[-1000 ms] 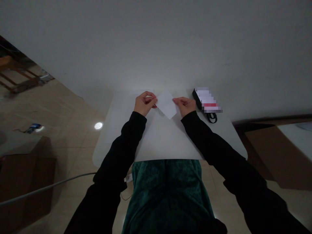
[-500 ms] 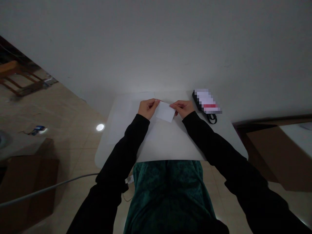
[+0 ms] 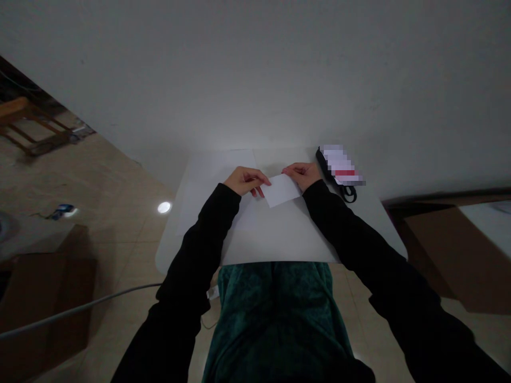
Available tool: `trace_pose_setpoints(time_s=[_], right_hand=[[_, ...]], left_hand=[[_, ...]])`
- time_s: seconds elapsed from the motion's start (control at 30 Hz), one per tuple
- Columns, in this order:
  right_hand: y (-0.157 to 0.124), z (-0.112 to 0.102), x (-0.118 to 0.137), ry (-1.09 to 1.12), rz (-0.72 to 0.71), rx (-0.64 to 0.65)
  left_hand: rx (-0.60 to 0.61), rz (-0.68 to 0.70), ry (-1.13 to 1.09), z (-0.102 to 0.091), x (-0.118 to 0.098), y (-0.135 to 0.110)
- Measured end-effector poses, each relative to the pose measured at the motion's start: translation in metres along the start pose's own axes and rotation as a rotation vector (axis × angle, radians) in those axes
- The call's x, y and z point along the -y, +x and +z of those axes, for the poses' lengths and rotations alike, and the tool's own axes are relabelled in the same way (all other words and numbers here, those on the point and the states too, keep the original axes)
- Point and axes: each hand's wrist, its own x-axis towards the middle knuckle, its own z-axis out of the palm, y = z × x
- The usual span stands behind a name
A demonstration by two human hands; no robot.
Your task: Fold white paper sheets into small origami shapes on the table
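A small white piece of paper (image 3: pixel 282 191) is held up over the white table (image 3: pixel 279 244), tilted with its right side higher. My left hand (image 3: pixel 248 181) pinches its left edge between thumb and fingers. At its upper right corner, the fingers of my right hand (image 3: pixel 302 174) are closed on the paper. Larger white sheets (image 3: pixel 207 181) lie flat on the table's left half, partly under my left hand and forearm.
A black case (image 3: pixel 325 165) with a blurred-out top and a strap loop lies at the table's back right. Behind the table rises a grey wall (image 3: pixel 255 80). Cardboard boxes (image 3: pixel 51 298) stand on the floor at left, another box (image 3: pixel 451 244) at right. A grey cable (image 3: pixel 88 305) runs in from the left.
The paper has turned, its right side now higher, and has shifted slightly right. My left hand has moved down its left edge with fingers more extended; my right hand has shifted slightly right.
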Motion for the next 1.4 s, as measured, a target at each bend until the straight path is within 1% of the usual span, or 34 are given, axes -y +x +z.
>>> trace_pose_setpoints(time_s=[0.1, 0.2, 0.33, 0.47, 0.57, 0.67, 0.8, 0.9, 0.97, 1.0, 1.07, 1.1, 1.13, 1.17, 1.23, 1.27, 1.3, 1.4], right_hand=[[0.003, 0.0, -0.01, 0.035, 0.01, -0.039], [0.005, -0.001, -0.016, 0.052, -0.009, -0.055], [0.005, -0.001, -0.017, 0.019, -0.036, -0.054], [0.006, -0.001, -0.015, 0.055, -0.017, -0.077], [0.006, -0.002, -0.015, 0.063, -0.008, -0.095], [0.006, -0.002, -0.016, 0.051, -0.008, -0.095], [0.007, -0.001, -0.02, 0.05, -0.021, -0.074], [0.009, 0.001, -0.022, 0.028, -0.026, -0.076], [0.009, 0.002, -0.022, -0.02, -0.036, -0.116], [0.007, 0.002, -0.021, -0.051, -0.061, -0.168], [-0.002, 0.002, -0.017, -0.152, -0.173, -0.319], [-0.008, 0.002, -0.014, -0.245, -0.281, -0.399], [-0.016, 0.002, -0.011, -0.385, -0.4, -0.434], [-0.024, 0.002, -0.008, -0.516, -0.503, -0.418], [-0.04, 0.004, -0.002, -0.723, -0.668, -0.259], [-0.047, 0.005, 0.0, -0.793, -0.721, -0.19], [-0.053, 0.007, 0.002, -0.847, -0.744, -0.143], [-0.061, 0.008, 0.002, -0.928, -0.787, -0.103]], left_hand=[[0.074, -0.035, -0.019, -0.002, -0.003, -0.002], [0.069, -0.029, -0.025, -0.005, 0.0, -0.003], [0.055, -0.002, 0.003, -0.007, 0.005, -0.004], [0.089, 0.017, -0.062, -0.006, 0.004, -0.006], [0.095, 0.03, -0.064, -0.005, 0.002, -0.006], [0.071, 0.047, -0.04, -0.006, 0.004, -0.005], [0.022, 0.068, 0.032, -0.007, 0.013, 0.0], [-0.072, 0.117, 0.088, -0.006, 0.02, 0.005], [-0.16, 0.183, 0.124, -0.005, 0.024, 0.009], [-0.212, 0.216, 0.143, -0.005, 0.026, 0.011], [-0.328, 0.259, 0.181, -0.005, 0.028, 0.014], [-0.383, 0.269, 0.199, -0.006, 0.029, 0.015], [-0.437, 0.277, 0.213, -0.008, 0.03, 0.016], [-0.483, 0.283, 0.224, -0.009, 0.03, 0.016], [-0.547, 0.297, 0.257, -0.009, 0.029, 0.016], [-0.563, 0.308, 0.287, -0.009, 0.027, 0.015], [-0.564, 0.319, 0.332, -0.007, 0.025, 0.014], [-0.503, 0.345, 0.535, 0.002, 0.016, 0.003]])
